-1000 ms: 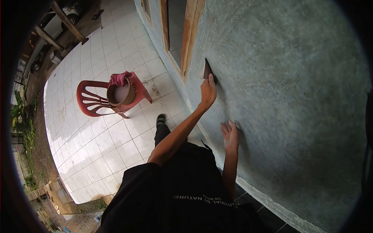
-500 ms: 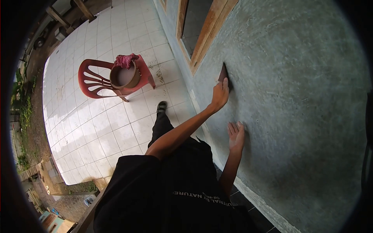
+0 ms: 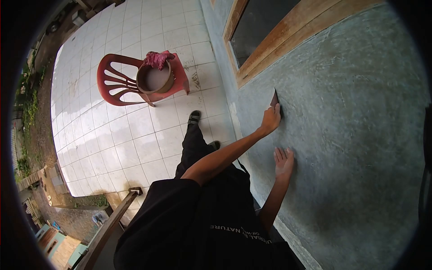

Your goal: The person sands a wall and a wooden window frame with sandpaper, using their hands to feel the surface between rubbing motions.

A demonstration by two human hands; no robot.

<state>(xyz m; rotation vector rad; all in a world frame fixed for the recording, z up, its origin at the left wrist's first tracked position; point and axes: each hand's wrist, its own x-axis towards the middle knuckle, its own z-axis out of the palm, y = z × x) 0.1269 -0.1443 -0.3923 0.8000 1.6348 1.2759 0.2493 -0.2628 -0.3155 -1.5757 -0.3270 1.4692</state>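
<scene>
My left hand (image 3: 271, 119) is closed around a scraper (image 3: 274, 98) with a thin, pointed dark blade. Its blade lies against the grey-green plastered wall (image 3: 351, 121), just below the wooden window frame (image 3: 270, 54). The handle is hidden inside my fingers. Lower on the same wall, my right hand (image 3: 283, 163) rests with its fingers stretched out and nothing in it. Pale dust covers part of that hand.
On the white tiled floor (image 3: 108, 135) stands a red plastic chair (image 3: 181, 76). It carries a round basin (image 3: 168, 83) of cloudy liquid, with a pink cloth (image 3: 157, 59) over its rim. A wooden post (image 3: 110, 220) rises at lower left. My shoe (image 3: 194, 118) is near the wall.
The view has shifted, bringing more of the window and my second shoe into sight. My left hand and scraper sit slightly lower beneath the window frame. My right hand stays about where it was.
</scene>
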